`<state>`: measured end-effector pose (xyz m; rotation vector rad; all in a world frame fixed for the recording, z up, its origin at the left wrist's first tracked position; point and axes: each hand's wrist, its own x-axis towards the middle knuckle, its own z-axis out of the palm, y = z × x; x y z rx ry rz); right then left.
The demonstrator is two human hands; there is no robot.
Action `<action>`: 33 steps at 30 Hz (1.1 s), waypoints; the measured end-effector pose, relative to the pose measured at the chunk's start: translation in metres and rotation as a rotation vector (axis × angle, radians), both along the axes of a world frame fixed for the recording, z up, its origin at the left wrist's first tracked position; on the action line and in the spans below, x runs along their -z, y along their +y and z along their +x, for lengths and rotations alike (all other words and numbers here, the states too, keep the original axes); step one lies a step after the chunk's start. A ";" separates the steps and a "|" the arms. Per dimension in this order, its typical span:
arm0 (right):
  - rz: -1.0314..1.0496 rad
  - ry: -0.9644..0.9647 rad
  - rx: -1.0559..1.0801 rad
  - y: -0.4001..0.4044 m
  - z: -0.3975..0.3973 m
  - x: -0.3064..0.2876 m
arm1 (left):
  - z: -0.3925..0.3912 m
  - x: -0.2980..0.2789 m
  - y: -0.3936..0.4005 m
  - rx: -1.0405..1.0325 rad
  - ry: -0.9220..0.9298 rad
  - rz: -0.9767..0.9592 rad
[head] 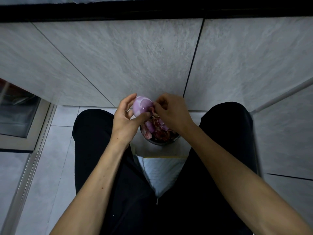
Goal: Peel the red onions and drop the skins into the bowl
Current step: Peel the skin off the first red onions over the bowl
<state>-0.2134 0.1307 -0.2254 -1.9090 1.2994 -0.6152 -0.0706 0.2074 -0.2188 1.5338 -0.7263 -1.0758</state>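
Note:
A mostly peeled, pale purple red onion (141, 106) is held in front of me, just above the bowl. My left hand (126, 119) grips it from the left, with the thumb under it. My right hand (171, 111) pinches a strip of reddish skin (152, 110) on the onion's right side. Below them a dark bowl (162, 142) stands between my knees, filled with several loose skins and another purple onion piece (149, 126).
The bowl stands on a white surface (160, 165) between my legs in black trousers. A grey tiled wall rises close ahead. A framed glass panel (18, 116) sits at the left, and a pale rail (284, 94) runs along the right.

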 end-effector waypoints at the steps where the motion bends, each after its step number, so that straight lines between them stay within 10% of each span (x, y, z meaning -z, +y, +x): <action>1: -0.006 0.008 -0.002 0.000 0.000 0.000 | 0.001 0.000 0.000 0.004 -0.031 0.001; 12: -0.166 0.091 -0.172 0.004 -0.004 -0.010 | 0.006 0.005 0.004 0.134 -0.286 -0.008; 33: 0.328 -0.504 0.209 -0.004 -0.008 -0.015 | 0.002 -0.005 -0.001 0.088 0.164 -0.026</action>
